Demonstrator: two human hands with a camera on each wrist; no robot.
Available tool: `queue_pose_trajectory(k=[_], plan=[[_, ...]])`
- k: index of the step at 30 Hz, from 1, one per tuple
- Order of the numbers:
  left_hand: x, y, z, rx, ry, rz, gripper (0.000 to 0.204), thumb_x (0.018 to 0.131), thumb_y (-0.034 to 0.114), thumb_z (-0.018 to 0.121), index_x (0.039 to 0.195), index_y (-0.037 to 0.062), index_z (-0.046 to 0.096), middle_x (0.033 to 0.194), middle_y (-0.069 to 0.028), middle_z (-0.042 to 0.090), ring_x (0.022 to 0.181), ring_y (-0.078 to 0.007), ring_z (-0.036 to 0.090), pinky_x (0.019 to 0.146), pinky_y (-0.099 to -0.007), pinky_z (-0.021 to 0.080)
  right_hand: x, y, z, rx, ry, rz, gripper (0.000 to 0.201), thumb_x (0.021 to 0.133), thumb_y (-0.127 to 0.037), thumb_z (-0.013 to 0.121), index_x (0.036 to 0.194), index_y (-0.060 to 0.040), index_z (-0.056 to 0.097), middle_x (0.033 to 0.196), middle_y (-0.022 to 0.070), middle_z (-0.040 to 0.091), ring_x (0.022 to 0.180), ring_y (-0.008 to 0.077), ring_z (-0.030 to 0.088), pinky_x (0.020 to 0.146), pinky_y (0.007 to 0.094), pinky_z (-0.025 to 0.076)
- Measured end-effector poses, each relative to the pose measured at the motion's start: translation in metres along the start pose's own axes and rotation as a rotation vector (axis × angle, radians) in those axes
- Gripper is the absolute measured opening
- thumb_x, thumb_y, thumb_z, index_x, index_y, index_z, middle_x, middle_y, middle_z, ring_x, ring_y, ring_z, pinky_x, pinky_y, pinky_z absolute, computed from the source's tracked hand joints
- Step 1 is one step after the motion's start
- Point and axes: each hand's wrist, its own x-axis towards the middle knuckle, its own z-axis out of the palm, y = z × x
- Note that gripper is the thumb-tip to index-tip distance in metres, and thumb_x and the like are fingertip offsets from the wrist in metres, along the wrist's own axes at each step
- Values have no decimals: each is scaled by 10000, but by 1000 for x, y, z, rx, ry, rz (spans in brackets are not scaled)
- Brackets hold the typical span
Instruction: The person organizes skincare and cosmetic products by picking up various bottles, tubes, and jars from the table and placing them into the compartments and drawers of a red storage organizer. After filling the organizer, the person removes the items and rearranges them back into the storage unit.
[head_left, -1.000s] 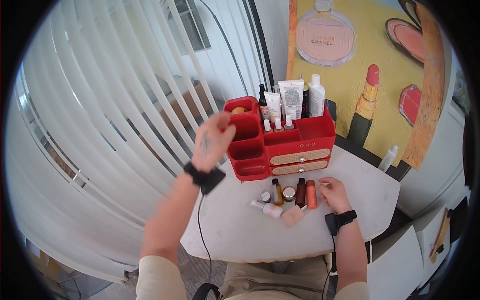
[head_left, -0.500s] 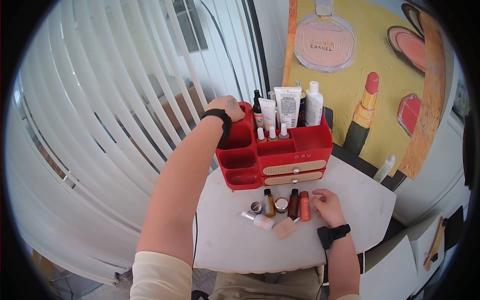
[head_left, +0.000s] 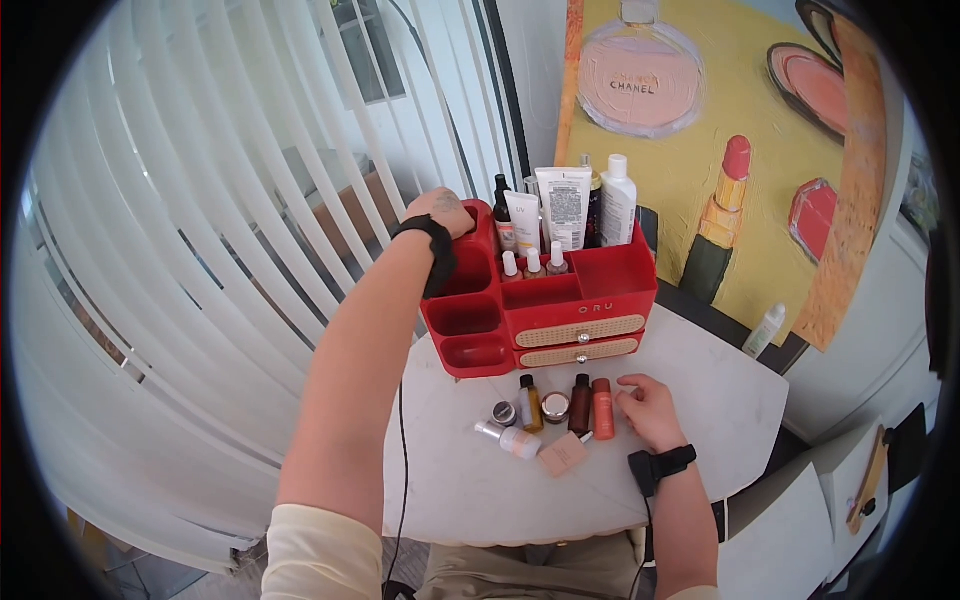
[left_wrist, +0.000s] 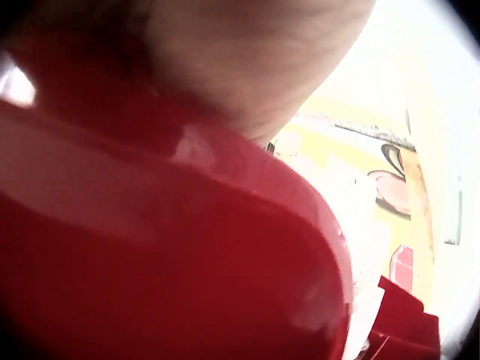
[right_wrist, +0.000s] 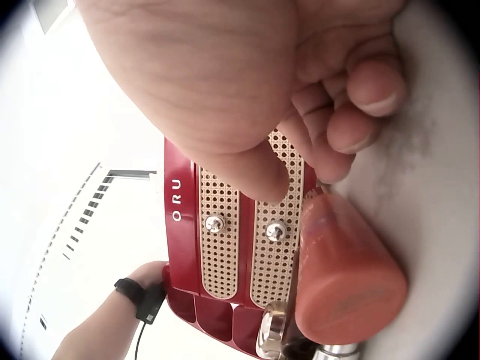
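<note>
My left hand [head_left: 440,212] reaches into the back left compartment of the red cosmetics organizer [head_left: 580,312]; its fingers are hidden inside, and I cannot tell what they hold. In the left wrist view the palm [left_wrist: 247,60] lies over the red rim. My right hand [head_left: 652,410] rests on the table with loosely curled fingers and nothing in them, just right of a coral bottle [head_left: 602,408]. In the right wrist view that bottle [right_wrist: 345,277] stands close by the fingertips. Left of it are a dark brown bottle [head_left: 580,402], a jar [head_left: 555,406] and an amber bottle [head_left: 530,405].
A small dark-lidded jar [head_left: 503,412], a lying pump bottle [head_left: 515,441] and a pale pink square item [head_left: 564,455] lie on the white table [head_left: 480,510]. White tubes [head_left: 563,208] and bottles fill the organizer's back. Vertical blinds [head_left: 230,250] hang left; a painting [head_left: 740,120] stands behind.
My left hand has moved from above the organizer's left side down into its back left compartment, covering the yellowish round thing seen there. The right hand stays beside the coral bottle.
</note>
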Motion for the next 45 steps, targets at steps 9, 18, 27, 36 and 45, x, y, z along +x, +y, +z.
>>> queue_pose_trajectory(k=[9,18,27,36,45], plan=[[7,0,-2,14,-187,29,383,789,271,604,1036,-2,709,1094,-179,683,1037,-319,654,904,-392,508,1,-2,1,2,-2,8,311,842,-125,644,1113,28,633,662,62,622,521,105,548,473,275,435],[1,-8,-10,-67,-148,44,462,756,346,686,987,-54,700,936,-201,701,865,-274,697,757,-373,533,1,-2,0,0,-1,11,298,852,-119,631,1112,25,632,653,59,618,503,106,546,456,270,428],[-7,-19,-22,-319,-219,-44,513,799,396,700,1005,-73,683,866,-167,691,754,-240,671,627,-348,510,-1,-6,1,11,-4,22,285,857,-119,628,1102,25,634,651,55,610,496,104,540,446,270,429],[-6,-34,-33,-493,-252,-98,470,876,310,660,1115,-93,631,1048,-204,660,849,-279,685,668,-358,540,1,-2,1,17,10,8,291,855,-120,627,1108,22,634,673,61,610,492,104,534,442,273,435],[-41,-72,-29,-1623,-233,95,455,993,263,518,1301,-67,453,1237,-208,578,1030,-328,668,806,-362,584,3,2,1,30,1,45,291,854,-125,627,1109,14,632,661,46,592,467,96,514,402,258,395]])
